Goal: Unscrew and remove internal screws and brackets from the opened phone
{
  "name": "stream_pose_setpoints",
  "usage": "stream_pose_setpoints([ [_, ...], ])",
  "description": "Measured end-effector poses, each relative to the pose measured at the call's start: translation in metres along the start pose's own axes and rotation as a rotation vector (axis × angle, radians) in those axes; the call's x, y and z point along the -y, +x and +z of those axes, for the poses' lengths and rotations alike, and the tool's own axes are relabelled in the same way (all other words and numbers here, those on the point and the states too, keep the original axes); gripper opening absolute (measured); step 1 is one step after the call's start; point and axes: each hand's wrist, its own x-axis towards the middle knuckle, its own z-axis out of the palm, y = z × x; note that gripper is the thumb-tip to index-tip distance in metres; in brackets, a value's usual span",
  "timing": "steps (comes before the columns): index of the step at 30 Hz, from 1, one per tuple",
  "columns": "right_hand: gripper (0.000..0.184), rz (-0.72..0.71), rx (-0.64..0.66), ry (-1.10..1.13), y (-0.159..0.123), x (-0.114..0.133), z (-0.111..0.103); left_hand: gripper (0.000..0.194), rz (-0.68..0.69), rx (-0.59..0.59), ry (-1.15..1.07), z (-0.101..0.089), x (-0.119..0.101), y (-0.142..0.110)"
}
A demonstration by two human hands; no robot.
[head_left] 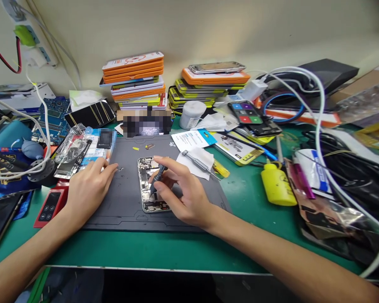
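Observation:
An opened phone [147, 185] with its insides showing lies on a dark grey work mat [126, 210]. My right hand [183, 193] is closed round a small dark screwdriver [157, 182], whose tip points down onto the phone. My left hand [90, 185] rests on the mat to the phone's left. Its fingers are curled, and the fingertips sit near a tiny part [121, 169] on the mat. Whether they pinch anything is hidden.
A second screwdriver [196, 161] lies on a white tissue right of the phone. A yellow bottle [276, 185], tangled cables [318, 126] and plastic bags crowd the right. Stacked phone boxes [134, 80] stand at the back. A red device [52, 204] lies left.

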Motion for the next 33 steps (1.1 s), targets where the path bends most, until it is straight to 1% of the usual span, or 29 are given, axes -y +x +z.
stream_pose_setpoints([
  [3, 0.055, 0.017, 0.010, -0.002, 0.000, 0.001, 0.000, 0.028, 0.055, -0.014, -0.022, 0.001, 0.000, -0.001],
  [6, 0.055, 0.010, 0.018, -0.006, 0.000, 0.001, 0.000, 0.029, 0.110, -0.007, 0.016, 0.006, 0.000, -0.003],
  [10, 0.056, -0.008, 0.013, -0.009, 0.000, 0.001, 0.000, 0.029, 0.116, -0.004, 0.009, 0.009, -0.002, -0.004],
  [16, 0.055, -0.007, 0.012, -0.012, 0.000, 0.003, 0.000, 0.029, 0.127, 0.005, -0.063, 0.005, -0.007, 0.000],
  [18, 0.055, -0.006, 0.011, -0.015, 0.000, 0.004, -0.001, 0.028, 0.115, 0.020, -0.197, 0.003, -0.009, 0.001],
  [21, 0.057, 0.004, 0.009, -0.017, 0.001, 0.005, -0.001, 0.024, 0.044, 0.142, -0.525, 0.001, -0.011, 0.001],
  [22, 0.057, 0.005, 0.009, -0.015, 0.001, 0.005, -0.002, 0.023, 0.023, 0.182, -0.589, 0.000, -0.011, 0.001],
  [23, 0.058, -0.001, 0.009, -0.012, 0.001, 0.005, -0.002, 0.022, 0.017, 0.207, -0.606, 0.000, -0.011, 0.000],
  [25, 0.059, -0.014, 0.011, -0.008, 0.001, 0.005, -0.002, 0.022, 0.046, 0.198, -0.561, -0.001, -0.011, -0.001],
  [29, 0.062, -0.020, 0.023, -0.003, -0.001, 0.005, -0.001, 0.023, 0.148, 0.102, -0.442, 0.001, -0.011, -0.004],
  [33, 0.062, -0.022, 0.014, -0.011, -0.002, 0.004, -0.002, 0.024, 0.165, 0.076, -0.425, 0.003, -0.012, -0.007],
])
